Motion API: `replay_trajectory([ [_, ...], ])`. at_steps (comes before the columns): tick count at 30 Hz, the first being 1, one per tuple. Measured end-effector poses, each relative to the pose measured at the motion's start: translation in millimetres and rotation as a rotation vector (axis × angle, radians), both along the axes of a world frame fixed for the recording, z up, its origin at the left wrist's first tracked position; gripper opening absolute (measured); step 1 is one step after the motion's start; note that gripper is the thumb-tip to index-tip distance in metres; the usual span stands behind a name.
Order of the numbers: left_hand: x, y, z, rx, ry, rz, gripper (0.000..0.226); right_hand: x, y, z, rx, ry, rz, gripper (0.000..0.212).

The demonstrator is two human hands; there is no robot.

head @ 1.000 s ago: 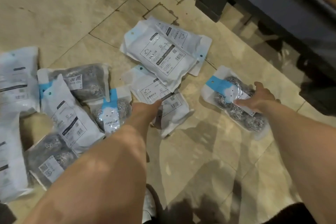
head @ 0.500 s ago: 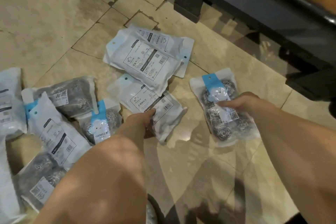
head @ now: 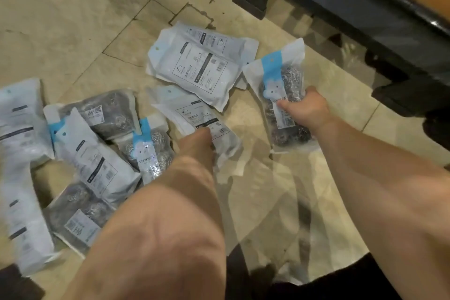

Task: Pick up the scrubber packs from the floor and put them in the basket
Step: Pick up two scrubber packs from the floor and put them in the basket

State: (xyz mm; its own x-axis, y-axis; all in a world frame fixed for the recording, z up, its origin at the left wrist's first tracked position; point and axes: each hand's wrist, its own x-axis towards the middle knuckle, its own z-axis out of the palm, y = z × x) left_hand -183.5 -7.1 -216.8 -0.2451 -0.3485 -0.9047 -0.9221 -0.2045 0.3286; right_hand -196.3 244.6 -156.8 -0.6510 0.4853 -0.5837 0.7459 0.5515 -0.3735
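Head cam: right hand point(head: 304, 109) has fingers & thumb curled tight round a clear scrubber pack point(head: 280, 80) w/ blue strip, centre-right of frame. Left hand point(head: 197, 141) touches a white pack point(head: 192, 114) at ctr; fingers hidden, grip can't be told. More packs point(head: 95, 165) lie at left on the tiled floor point(head: 73, 19).

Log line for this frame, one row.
right hand: grips steel scrubber pack | left hand: on white pack, grip hidden | basket: unseen
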Motion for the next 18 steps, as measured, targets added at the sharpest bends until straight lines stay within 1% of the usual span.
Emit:
replay_trajectory([
  [3,16.7,-5.8,49.8,-0.022,-0.014,0.031,0.028,27.0,-33.5,41.2,-0.026,0.078,0.013,0.068],
  [6,35.8,-20.1,123.7,0.026,0.026,0.115,0.043,59.0,-62.2,96.7,-0.11,0.106,0.05,0.058],
  [7,42.1,-25.8,154.0,-0.016,0.03,0.122,0.052,69.8,-70.6,119.7,-0.148,0.123,0.007,0.056],
  [9,56.9,-38.7,219.4,-0.121,0.055,0.062,0.071,92.7,-82.0,169.1,-0.249,0.134,-0.154,0.055],
  [10,64.5,-44.3,254.1,-0.143,0.079,0.026,0.077,104.6,-84.9,195.5,-0.288,0.117,-0.235,0.055],
  [11,73.3,-49.9,291.4,-0.15,0.1,-0.011,0.078,115.8,-86.4,224.3,-0.324,0.103,-0.3,0.055],
  [12,80.7,-54.8,328.0,-0.148,0.116,-0.043,0.072,124.3,-86.9,253.7,-0.357,0.092,-0.355,0.056],
  [14,94.1,-65.3,398.9,-0.169,0.15,-0.109,0.051,137.8,-84.1,317.8,-0.424,0.081,-0.453,0.056],
  [15,100.6,-69.0,434.9,-0.166,0.171,-0.125,0.047,143.4,-81.6,351.8,-0.455,0.078,-0.475,0.056],
  [18,114.7,-81.6,529.1,-0.062,0.224,-0.176,0.06,159.1,-70.5,455.9,-0.471,0.084,-0.487,0.063],
])
